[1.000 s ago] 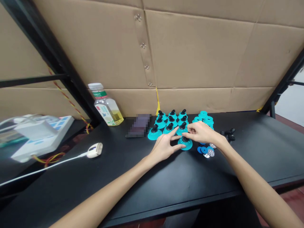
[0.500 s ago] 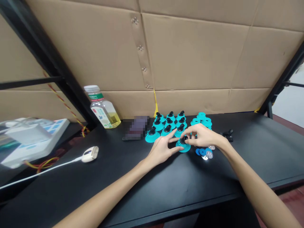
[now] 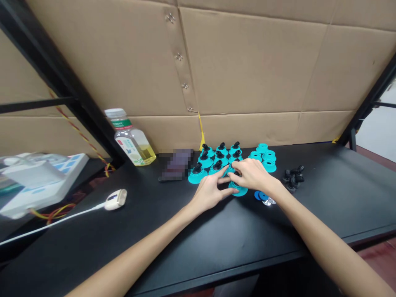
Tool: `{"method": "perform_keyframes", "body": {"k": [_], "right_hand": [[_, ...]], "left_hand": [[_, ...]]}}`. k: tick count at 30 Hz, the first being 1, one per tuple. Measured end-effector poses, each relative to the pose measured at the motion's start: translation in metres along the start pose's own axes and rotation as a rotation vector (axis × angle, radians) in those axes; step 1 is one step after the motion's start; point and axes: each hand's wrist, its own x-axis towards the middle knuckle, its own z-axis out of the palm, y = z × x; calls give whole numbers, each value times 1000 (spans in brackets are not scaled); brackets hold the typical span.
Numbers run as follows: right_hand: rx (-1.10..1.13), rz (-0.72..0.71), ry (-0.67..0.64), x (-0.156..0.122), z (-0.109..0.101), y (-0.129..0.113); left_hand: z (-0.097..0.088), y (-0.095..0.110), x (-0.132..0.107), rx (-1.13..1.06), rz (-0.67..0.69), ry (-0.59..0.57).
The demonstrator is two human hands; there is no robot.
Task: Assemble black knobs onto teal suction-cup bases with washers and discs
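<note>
A teal suction cup (image 3: 239,190) rests on the black table (image 3: 192,239) between my hands. My left hand (image 3: 212,190) pinches its left rim with thumb and fingers. Curled over the top of the cup, my right hand (image 3: 252,174) hides its black knob. Just behind them stand several finished teal cups with black knobs (image 3: 213,161) in rows. Bare teal cups (image 3: 264,159) are stacked to the right of those. Blue and silver discs (image 3: 264,197) lie by my right wrist, and a small pile of black knobs (image 3: 293,176) sits further right.
A plastic bottle of yellow liquid (image 3: 130,138) stands at the back left beside a blurred dark object (image 3: 175,165). A white handheld device (image 3: 114,199) on a cable lies left. A white box (image 3: 40,181) sits far left. Cardboard (image 3: 247,66) forms the back wall.
My right hand has moved from pinching the knob to covering the top of the cup. The left hand stays on the cup's rim. The view shifted slightly.
</note>
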Motion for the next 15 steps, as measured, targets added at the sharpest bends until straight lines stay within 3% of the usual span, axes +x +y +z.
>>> {"method": "perform_keyframes", "body": {"k": [6, 11, 15], "right_hand": [[-95, 152, -2, 1, 1, 0], [0, 70, -21, -6, -7, 10], [214, -22, -70, -12, -12, 20]], "left_hand": [[-1, 2, -1, 18, 19, -2], [-1, -1, -2, 23, 46, -9], [-1, -2, -2, 21, 55, -9]]}}
